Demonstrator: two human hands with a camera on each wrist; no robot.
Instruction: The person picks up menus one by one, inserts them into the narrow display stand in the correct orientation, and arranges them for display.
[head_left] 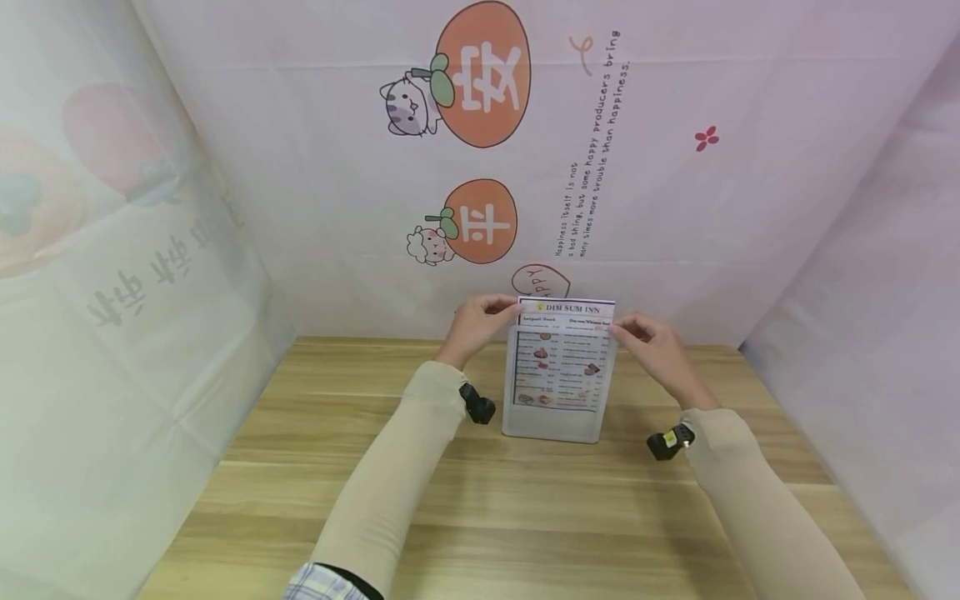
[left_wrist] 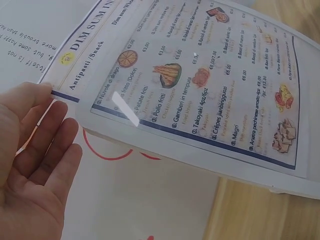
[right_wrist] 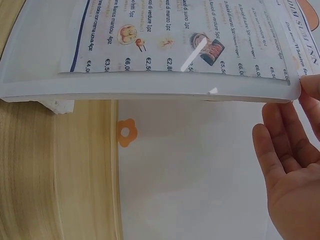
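Observation:
A printed menu sheet headed "DIM SUM INN" sits most of the way down inside a clear, white-edged sign holder on the table. Its heading strip stands out above the holder's top edge, and a bare band shows below the print. My left hand pinches the sheet's upper left corner between thumb and index finger; the other fingers are spread behind it in the left wrist view. At the upper right corner, my right hand pinches the sheet close to the holder's corner.
The holder stands on a wooden tabletop, close to the back wall cloth with its cartoon prints. Cloth sides close in the left and right. A small black camera is strapped to each wrist.

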